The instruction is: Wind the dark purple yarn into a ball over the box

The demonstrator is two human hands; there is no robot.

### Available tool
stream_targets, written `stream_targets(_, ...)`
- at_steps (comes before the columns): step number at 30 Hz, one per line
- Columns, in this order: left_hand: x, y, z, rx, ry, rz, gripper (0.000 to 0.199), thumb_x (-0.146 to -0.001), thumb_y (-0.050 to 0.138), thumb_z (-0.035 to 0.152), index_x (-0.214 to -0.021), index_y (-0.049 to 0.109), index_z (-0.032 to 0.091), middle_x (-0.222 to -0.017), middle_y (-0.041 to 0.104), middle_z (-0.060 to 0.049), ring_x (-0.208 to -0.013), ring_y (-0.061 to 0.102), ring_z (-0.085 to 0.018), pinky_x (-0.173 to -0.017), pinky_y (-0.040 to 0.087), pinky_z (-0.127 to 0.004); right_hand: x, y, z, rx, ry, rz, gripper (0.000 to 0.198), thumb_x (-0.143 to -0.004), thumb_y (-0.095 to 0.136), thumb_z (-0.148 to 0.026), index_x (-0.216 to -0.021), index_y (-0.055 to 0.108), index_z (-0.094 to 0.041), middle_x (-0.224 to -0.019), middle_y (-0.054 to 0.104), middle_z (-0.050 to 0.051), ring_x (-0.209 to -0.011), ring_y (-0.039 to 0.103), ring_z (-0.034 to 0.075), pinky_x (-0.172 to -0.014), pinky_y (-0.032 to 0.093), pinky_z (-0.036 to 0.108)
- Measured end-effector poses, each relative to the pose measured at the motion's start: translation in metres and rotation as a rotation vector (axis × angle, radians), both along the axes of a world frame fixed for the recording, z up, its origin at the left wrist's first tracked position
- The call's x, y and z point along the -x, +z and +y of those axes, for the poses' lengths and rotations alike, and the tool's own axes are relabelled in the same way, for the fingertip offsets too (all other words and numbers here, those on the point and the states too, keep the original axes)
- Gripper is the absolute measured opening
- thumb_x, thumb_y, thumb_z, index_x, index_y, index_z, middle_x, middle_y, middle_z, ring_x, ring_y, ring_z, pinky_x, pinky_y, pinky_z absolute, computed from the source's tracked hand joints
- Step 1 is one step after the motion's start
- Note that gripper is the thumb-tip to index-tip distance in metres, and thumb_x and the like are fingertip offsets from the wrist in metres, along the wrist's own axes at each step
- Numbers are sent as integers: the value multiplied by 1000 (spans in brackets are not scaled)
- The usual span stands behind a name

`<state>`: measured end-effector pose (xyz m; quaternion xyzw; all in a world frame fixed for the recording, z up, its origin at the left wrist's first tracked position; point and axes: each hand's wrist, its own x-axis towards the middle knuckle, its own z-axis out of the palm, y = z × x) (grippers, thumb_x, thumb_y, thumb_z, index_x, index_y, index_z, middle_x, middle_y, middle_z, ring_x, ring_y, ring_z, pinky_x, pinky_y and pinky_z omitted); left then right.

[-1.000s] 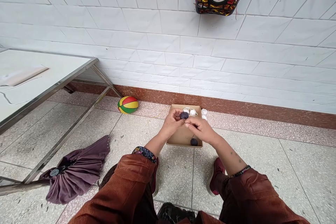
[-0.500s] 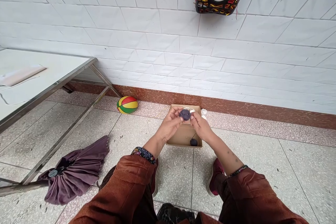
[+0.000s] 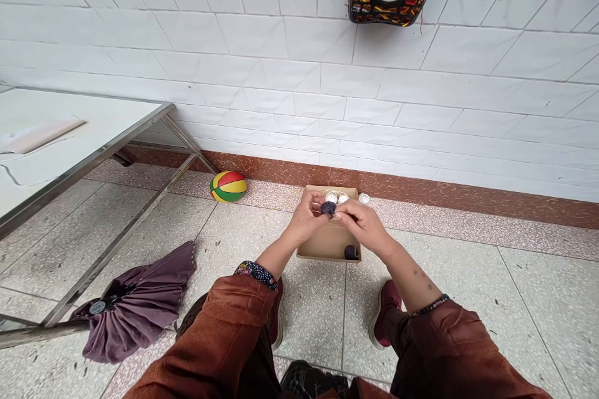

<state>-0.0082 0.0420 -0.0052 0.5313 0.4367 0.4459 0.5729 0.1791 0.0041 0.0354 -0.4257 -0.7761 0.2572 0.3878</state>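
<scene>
One dark ball of yarn (image 3: 328,208) is up in the air over a cardboard box (image 3: 322,242), with the left hand (image 3: 305,222) curled round it. The right hand (image 3: 364,224) has thumb and fingertips pinched together right at the ball's edge; any strand between them is too small for me to make out. Both hands block a good chunk of the box from view. Inside it, a second dark ball (image 3: 350,252) sits in the near right corner, and white balls (image 3: 343,199) peek out at the far end behind the fingers. Another white ball (image 3: 364,198) is on the floor just outside, by the wall. Off to the left you've got a striped ball (image 3: 228,187) near the table leg (image 3: 180,131), plus a purple umbrella (image 3: 145,305) lying half folded. Black basket (image 3: 395,12) hangs up high, well clear of the hands. Red shoes (image 3: 388,315) flank the near floor.
</scene>
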Motion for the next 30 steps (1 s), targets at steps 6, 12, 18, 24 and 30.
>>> stream_targets(6,-5,10,-11,3,-344,-218,56,-66,81,17,-117,58,26,-102,60,-2,-95,60,-16,-85,47,-30,-11,-20,15,56,-245,49,22,-98,50,-35,-84,61,-23,-82,66,4,-79,61,21,-73,46,32)
stream_targets(12,-3,19,-6,49,-199,-424,48,-67,83,20,-111,66,24,-110,64,-5,-102,60,-18,-91,47,-31,-1,-43,13,176,-189,-177,20,-102,43,-31,-93,58,-23,-84,66,4,-79,61,21,-68,43,29)
stream_targets(18,4,13,5,119,51,-475,40,-67,83,23,-102,65,21,-105,66,-3,-97,61,-16,-89,48,-32,13,-41,-2,145,13,-381,19,-105,43,-30,-100,59,-21,-95,68,6,-81,63,20,-71,44,30)
stream_targets(24,6,4,9,16,100,-145,41,-66,80,25,-101,63,18,-99,69,-4,-91,62,-16,-89,46,-32,9,-11,-10,19,159,-184,21,-104,49,-34,-94,62,-21,-87,67,4,-78,62,18,-74,46,29)
stream_targets(30,-3,0,-3,32,-57,79,40,-65,80,25,-102,64,17,-90,66,-2,-76,57,-13,-76,44,-29,-9,2,0,1,-32,73,23,-102,51,-36,-89,64,-22,-82,67,2,-75,61,17,-71,46,28)
